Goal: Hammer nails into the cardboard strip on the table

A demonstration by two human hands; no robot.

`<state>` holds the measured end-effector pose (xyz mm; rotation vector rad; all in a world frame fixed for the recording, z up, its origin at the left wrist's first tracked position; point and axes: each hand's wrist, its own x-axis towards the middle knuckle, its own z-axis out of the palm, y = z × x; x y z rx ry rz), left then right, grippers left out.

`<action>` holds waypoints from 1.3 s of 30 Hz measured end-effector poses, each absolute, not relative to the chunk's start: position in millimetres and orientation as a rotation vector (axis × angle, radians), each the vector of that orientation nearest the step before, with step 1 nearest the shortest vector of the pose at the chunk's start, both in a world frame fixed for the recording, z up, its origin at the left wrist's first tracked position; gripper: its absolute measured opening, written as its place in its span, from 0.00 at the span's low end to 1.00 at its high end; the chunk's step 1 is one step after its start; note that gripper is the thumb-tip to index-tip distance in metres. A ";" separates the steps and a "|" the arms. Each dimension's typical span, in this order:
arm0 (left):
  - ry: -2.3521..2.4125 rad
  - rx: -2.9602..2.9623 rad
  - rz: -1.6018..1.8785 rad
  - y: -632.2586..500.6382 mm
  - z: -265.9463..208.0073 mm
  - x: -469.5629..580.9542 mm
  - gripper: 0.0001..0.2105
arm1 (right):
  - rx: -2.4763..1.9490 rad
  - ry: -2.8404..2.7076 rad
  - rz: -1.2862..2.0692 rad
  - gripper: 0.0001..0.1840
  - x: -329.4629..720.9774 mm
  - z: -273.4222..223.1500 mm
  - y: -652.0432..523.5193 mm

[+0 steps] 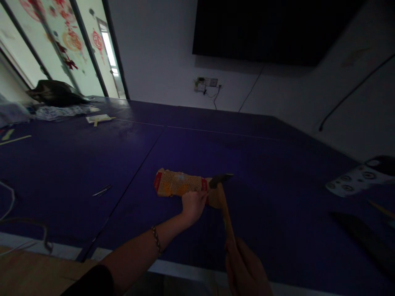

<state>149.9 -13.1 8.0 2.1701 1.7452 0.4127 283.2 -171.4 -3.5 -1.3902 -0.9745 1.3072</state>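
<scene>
My right hand (245,267) is wrapped round the wooden handle of a hammer (226,211), whose dark metal head is over the right end of a flattened cardboard piece (175,183). The cardboard is tan with dark specks, red bands and an orange patch. It lies on a dark blue tabletop (262,164). On its near edge rests my left hand (194,205), fingers pinched close beside the hammer head. What they hold, if anything, is too small and dim to make out. A braided bracelet is on the left wrist.
Thin metal tools, perhaps tweezers (102,190), lie to the left. A pale cable (27,222) crosses the near left edge. At right are a white patterned cylinder (354,181) and a long dark object (361,232). A white pad (98,118) and a black bag (58,92) are farther back.
</scene>
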 end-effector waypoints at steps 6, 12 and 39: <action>1.740 2.179 0.421 -12.3 7.2 150.3 0.15 | -1.455 -1.020 1.085 0.15 268.7 1.9 -171.0; 1.741 2.183 0.416 -11.9 7.3 151.2 0.14 | -1.480 -1.050 1.010 0.16 269.2 8.7 -173.2; 1.765 2.201 0.319 -11.7 11.2 152.9 0.14 | -1.478 -0.621 1.104 0.18 239.7 23.6 -166.4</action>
